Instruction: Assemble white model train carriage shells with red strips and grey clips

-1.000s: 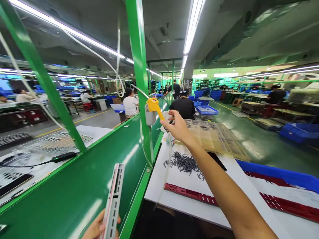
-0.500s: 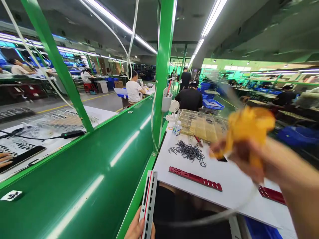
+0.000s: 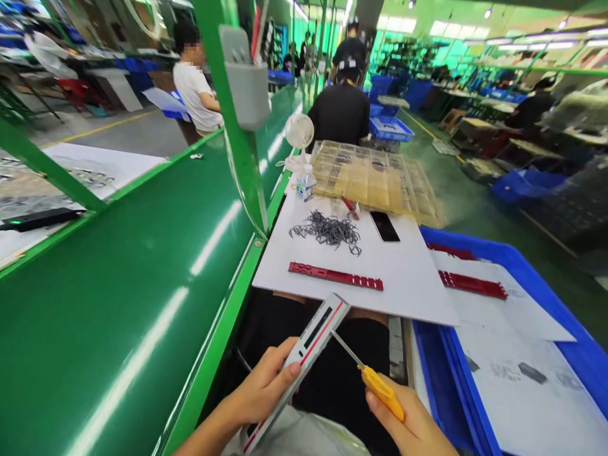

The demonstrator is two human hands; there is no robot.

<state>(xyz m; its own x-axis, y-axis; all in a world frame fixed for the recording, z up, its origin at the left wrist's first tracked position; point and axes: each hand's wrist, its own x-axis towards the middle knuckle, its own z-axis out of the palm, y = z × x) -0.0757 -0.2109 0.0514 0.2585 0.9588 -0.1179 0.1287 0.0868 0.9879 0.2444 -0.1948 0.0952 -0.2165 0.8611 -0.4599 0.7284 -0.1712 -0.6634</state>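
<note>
My left hand [image 3: 266,386] grips a long grey-white slotted strip with a red stripe [image 3: 308,345], tilted up to the right over my lap. My right hand [image 3: 408,424] holds a yellow-handled air tool [image 3: 382,392]; its thin metal nozzle points up-left and its tip touches the strip's side. Ahead on the white board [image 3: 408,278] lie a red slotted strip [image 3: 335,276], a pile of small dark metal clips [image 3: 327,229] and a black phone [image 3: 384,226].
A green conveyor belt [image 3: 118,304] runs along my left, with a green post [image 3: 228,114] carrying a grey cup [image 3: 246,82]. A blue bin [image 3: 522,278] with white sheets and another red strip [image 3: 472,284] sits right. Yellowish compartment trays [image 3: 375,180], a small fan [image 3: 300,134] and a bottle [image 3: 306,183] stand behind. Seated people work ahead.
My right hand took the yellow air tool from beside the post and brought it down to my lap. My left hand raised the strip toward it. The view tilted downward.
</note>
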